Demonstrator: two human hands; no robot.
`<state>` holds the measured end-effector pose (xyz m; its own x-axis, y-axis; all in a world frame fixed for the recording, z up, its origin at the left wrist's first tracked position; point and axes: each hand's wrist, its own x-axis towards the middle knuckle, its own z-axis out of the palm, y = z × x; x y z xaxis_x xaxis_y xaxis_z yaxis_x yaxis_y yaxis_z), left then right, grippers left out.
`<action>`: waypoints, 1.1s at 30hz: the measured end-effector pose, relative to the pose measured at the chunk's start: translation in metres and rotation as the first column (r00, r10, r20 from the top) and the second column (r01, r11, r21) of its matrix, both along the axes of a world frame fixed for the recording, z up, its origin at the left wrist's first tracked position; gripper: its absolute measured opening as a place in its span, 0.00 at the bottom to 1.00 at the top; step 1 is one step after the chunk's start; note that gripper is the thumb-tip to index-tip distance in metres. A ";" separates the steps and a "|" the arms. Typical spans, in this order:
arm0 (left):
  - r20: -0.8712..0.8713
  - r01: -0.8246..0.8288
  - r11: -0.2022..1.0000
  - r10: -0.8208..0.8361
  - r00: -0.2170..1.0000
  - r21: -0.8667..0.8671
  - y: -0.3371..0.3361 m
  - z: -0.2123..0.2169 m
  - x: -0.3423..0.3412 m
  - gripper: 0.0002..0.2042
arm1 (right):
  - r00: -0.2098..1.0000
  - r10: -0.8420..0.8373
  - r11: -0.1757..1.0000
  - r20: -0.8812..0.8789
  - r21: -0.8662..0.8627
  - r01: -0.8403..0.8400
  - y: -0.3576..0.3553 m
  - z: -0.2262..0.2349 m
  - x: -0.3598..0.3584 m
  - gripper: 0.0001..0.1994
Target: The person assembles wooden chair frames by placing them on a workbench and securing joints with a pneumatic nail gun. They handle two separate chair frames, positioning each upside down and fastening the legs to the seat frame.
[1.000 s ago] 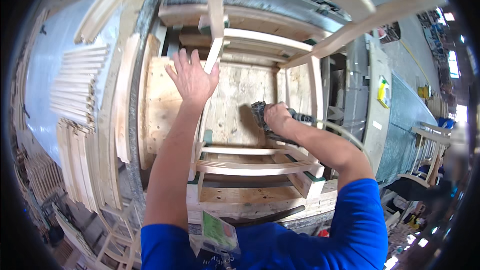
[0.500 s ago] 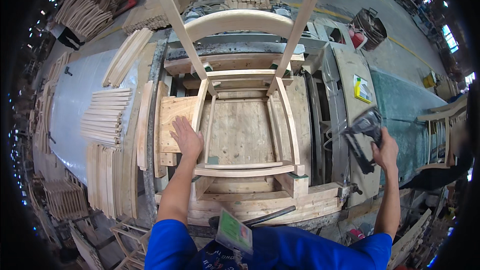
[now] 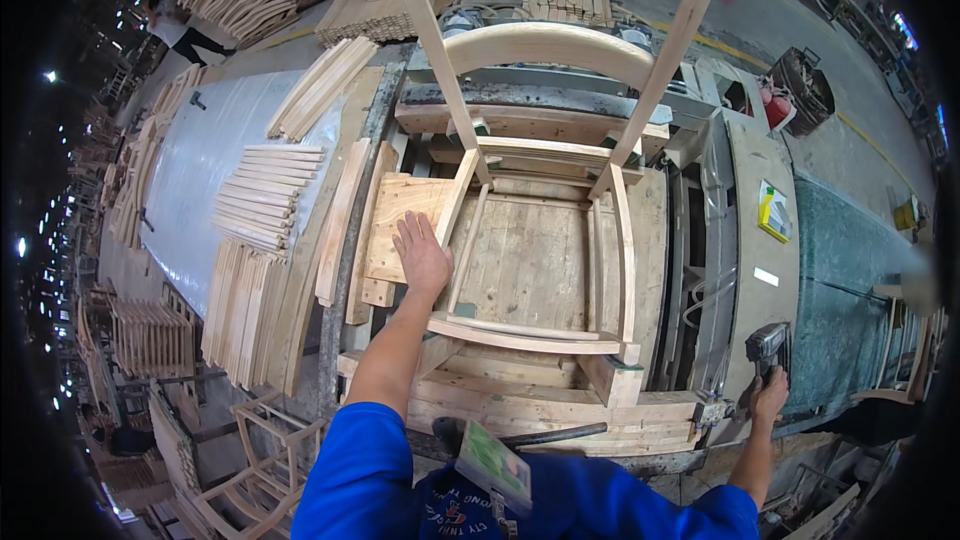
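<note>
Left hand: fingers extended and slightly spread, palm down at the board. The chair is immediately right of this hand. Right hand: closed around the tool, well apart from the chair.

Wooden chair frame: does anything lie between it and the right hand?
Yes: seen from above, a long grey metal strip runs between the wooden chair frame and the right hand, which holds a dark tool. Whether it would block a reach is unclear.
</note>
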<state>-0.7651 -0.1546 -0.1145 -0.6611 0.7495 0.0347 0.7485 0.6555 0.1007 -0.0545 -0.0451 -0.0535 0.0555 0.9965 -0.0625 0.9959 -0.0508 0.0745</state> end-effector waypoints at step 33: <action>-0.088 0.091 0.991 -0.099 0.991 -0.094 0.010 -0.019 -0.006 0.40 | 0.309 -0.541 0.761 -0.782 -0.611 -0.216 0.061 -0.084 -0.346 0.16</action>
